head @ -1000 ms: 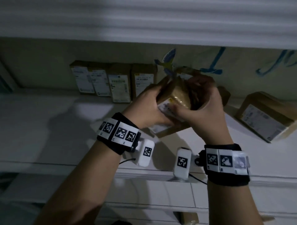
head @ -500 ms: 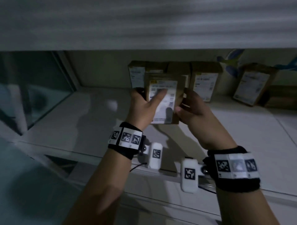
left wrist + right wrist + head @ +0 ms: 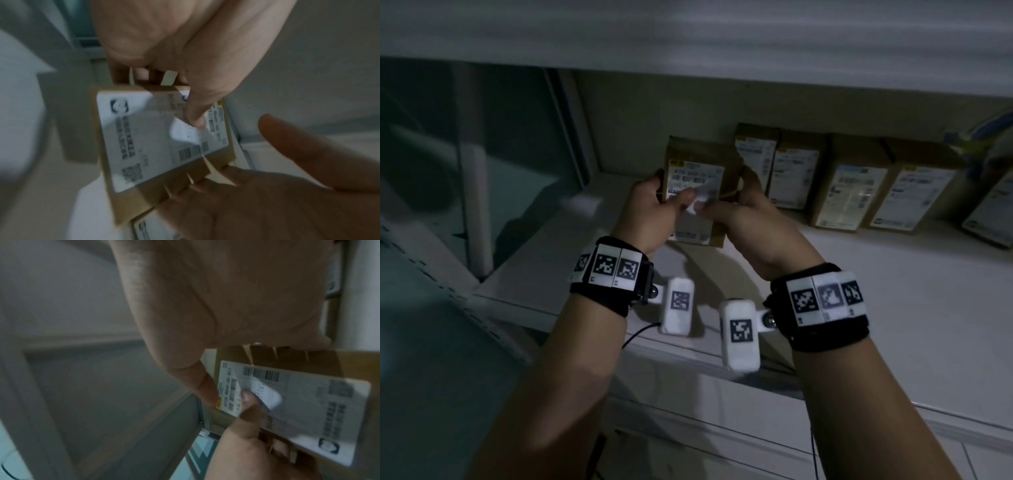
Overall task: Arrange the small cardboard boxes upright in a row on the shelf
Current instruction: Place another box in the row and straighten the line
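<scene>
A small brown cardboard box (image 3: 697, 161) with a white label facing me is held upright at the left end of a row of similar boxes (image 3: 796, 178) along the shelf's back wall. My left hand (image 3: 671, 192) grips its left side with the thumb on the label. My right hand (image 3: 726, 195) grips its right side, thumb also on the label. In the left wrist view the box (image 3: 144, 146) sits between my left thumb and my right hand's fingers (image 3: 226, 172). The right wrist view shows the box label (image 3: 308, 410). Whether the box's base touches the shelf (image 3: 893, 291) I cannot tell.
Several labelled boxes stand upright in the row, ending at one box (image 3: 914, 195). Another box (image 3: 993, 212) leans at the far right. A glass panel (image 3: 500, 154) and a white post (image 3: 476, 192) bound the shelf on the left. An upper shelf board (image 3: 688, 41) hangs overhead.
The box was tilted in both hands to the right of the row, then turned upright. It has since been carried left, from in front of the row to its left end.
</scene>
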`<state>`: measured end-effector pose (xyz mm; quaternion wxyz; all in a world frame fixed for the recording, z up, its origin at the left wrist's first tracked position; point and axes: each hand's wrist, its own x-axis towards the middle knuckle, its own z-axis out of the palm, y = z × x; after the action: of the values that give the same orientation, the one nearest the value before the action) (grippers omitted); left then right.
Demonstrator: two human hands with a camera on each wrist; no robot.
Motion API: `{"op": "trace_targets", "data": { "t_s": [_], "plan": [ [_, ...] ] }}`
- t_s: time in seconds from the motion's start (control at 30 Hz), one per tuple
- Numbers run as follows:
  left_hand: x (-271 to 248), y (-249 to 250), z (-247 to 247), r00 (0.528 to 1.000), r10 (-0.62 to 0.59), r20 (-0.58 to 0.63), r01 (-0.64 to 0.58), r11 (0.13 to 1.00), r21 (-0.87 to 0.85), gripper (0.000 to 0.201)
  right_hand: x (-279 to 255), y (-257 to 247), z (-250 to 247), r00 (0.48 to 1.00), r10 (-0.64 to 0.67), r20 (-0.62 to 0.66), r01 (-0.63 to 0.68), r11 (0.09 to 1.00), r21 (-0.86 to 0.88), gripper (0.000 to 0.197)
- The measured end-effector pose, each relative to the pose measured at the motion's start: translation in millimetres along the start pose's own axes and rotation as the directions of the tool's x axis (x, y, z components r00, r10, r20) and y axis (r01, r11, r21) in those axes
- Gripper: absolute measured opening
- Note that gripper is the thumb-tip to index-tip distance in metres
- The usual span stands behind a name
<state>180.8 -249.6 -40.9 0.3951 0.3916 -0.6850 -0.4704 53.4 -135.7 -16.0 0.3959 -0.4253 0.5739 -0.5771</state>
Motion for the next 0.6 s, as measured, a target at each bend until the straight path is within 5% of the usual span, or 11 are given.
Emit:
{"op": "trace_targets", "data": {
  "t_s": [0.2,0.43,0.6],
  "plan": [
    [48,-7,-31,0.994,0.05,-0.093,-0.047,0.998,0.033,0.024,59,-2,44,0.987,-0.062,-0.146,0.056,0.997,-0.045,0.109],
    [111,-20,-30,1.0,0.03,0.007,-0.031,0.996,0.088,0.043,95,0,57,0.98,-0.011,-0.198,0.035,0.992,0.122,0.074],
    [131,-29,-19,0.998,-0.052,0.018,0.052,0.999,0.013,0.055,123,16,47,0.958,0.045,-0.284,0.03,0.967,0.255,0.085]
  ]
}}
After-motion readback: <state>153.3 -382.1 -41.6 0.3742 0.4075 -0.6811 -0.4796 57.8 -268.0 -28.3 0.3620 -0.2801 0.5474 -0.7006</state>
